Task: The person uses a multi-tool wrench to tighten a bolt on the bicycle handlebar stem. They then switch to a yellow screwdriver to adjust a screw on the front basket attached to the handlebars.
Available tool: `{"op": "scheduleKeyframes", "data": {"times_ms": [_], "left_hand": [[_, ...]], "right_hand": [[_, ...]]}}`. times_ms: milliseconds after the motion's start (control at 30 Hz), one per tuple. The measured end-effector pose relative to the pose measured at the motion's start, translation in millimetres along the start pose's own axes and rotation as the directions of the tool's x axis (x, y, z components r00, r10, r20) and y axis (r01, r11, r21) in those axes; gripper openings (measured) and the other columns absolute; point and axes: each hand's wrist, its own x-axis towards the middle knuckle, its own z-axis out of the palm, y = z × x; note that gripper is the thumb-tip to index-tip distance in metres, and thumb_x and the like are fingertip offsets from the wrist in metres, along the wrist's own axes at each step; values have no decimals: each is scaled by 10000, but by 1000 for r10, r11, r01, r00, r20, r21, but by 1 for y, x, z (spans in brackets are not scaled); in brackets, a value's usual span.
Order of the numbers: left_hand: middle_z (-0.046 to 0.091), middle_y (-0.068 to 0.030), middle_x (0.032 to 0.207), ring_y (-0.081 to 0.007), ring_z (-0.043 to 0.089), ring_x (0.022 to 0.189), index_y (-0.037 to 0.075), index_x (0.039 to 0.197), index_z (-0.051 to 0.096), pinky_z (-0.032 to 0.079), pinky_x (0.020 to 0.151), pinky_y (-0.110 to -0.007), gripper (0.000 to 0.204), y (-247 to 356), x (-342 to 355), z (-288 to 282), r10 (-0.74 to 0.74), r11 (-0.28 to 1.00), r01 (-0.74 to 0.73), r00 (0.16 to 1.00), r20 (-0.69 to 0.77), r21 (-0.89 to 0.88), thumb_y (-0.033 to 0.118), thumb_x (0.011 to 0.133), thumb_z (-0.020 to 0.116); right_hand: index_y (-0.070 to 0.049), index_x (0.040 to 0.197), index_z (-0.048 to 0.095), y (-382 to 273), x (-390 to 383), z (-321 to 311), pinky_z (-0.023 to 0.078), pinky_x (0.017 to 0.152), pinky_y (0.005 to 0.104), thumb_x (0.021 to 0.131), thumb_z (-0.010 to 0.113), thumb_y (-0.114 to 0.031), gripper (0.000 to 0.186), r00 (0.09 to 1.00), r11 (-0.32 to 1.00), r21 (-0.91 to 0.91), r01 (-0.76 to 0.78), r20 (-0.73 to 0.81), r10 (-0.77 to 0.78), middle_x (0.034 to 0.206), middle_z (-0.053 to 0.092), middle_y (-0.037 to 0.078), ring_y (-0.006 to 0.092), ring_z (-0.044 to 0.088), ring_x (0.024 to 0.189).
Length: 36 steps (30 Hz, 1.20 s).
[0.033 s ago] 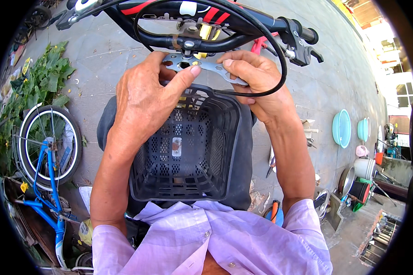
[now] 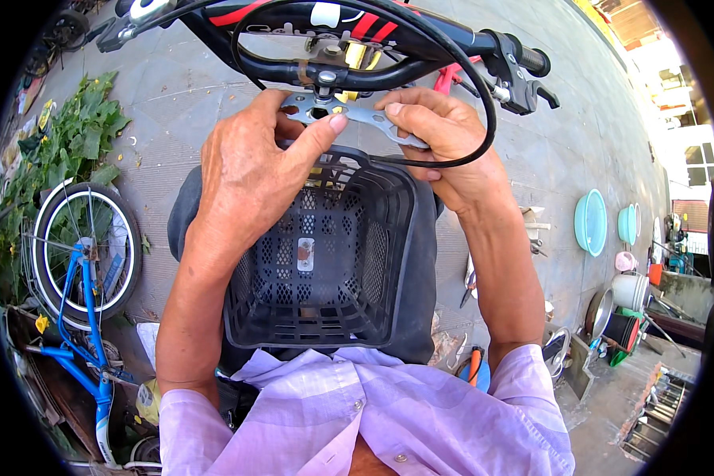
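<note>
A flat grey multi-hole spanner [image 2: 363, 116] lies level beneath the black handlebar [image 2: 373, 78], close to the bolt [image 2: 326, 77] at the bar's centre. My left hand [image 2: 246, 163] grips its left end, the thumb pressed on the metal and the fingers curled behind, mostly hidden. Thumb and fingers of my right hand [image 2: 456, 151] pinch the other end. Whether the spanner sits on a nut, I cannot tell. Below my hands is a black mesh basket [image 2: 408, 254], its mouth facing me. A black cable [image 2: 490, 103] loops past my right hand.
On the left lie a blue bicycle frame [image 2: 95, 361] with a wheel [image 2: 44, 274] and leafy plants [image 2: 87, 135]. Turquoise basins [image 2: 591, 222], a white bucket [image 2: 630, 292] and a tray of tools [image 2: 654, 412] are on the right. A brake lever [image 2: 546, 97] juts out at upper right.
</note>
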Motion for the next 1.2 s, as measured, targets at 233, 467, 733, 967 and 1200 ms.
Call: {"op": "scheduleKeyframes", "data": {"times_ms": [233, 467, 733, 967, 1200], "left_hand": [[703, -159, 741, -282, 701, 681, -21, 1002, 660, 533, 652, -380, 459, -2, -1, 2, 2, 1000, -2, 1000, -8, -16, 401, 829, 714], [706, -155, 746, -274, 700, 676, -18, 989, 665, 530, 639, -374, 462, -1, 0, 1, -17, 1000, 17, 1000, 1, -15, 411, 827, 715], [709, -158, 759, -290, 699, 687, -20, 991, 665, 527, 652, -388, 455, 0, -1, 2, -19, 1000, 19, 1000, -8, 1, 399, 821, 715], [705, -184, 781, -305, 708, 725, -45, 1014, 658, 538, 667, -386, 473, -2, -2, 3, 1, 1000, -2, 998, -56, -27, 378, 814, 728], [700, -202, 798, -312, 706, 741, -52, 985, 655, 533, 669, -396, 443, -4, 0, 4, 30, 998, -32, 999, -36, -49, 360, 833, 710]], "right_hand": [[24, 1021, 641, 5, 2, -2, 262, 378, 159, 889, 640, -169, 233, 1000, 1000, 23, -2, 12, 2, 727, 496, -24, 4, 387, 497], [21, 1017, 642, 5, 0, -1, 267, 381, 157, 890, 645, -170, 230, 1000, 1000, 20, 17, 12, -17, 731, 494, -25, 4, 392, 497], [-5, 1031, 670, 2, -2, 0, 253, 384, 175, 906, 625, -209, 244, 999, 991, -125, 44, 9, -44, 663, 520, -35, 8, 389, 484], [-20, 1031, 689, 2, -3, 4, 252, 389, 192, 916, 610, -212, 238, 994, 966, -236, 107, 15, -107, 621, 522, -47, 12, 398, 464], [-24, 1032, 688, -1, -9, 5, 246, 384, 200, 915, 612, -211, 234, 998, 976, -215, 46, -32, -54, 617, 517, -48, 19, 393, 451]]}}
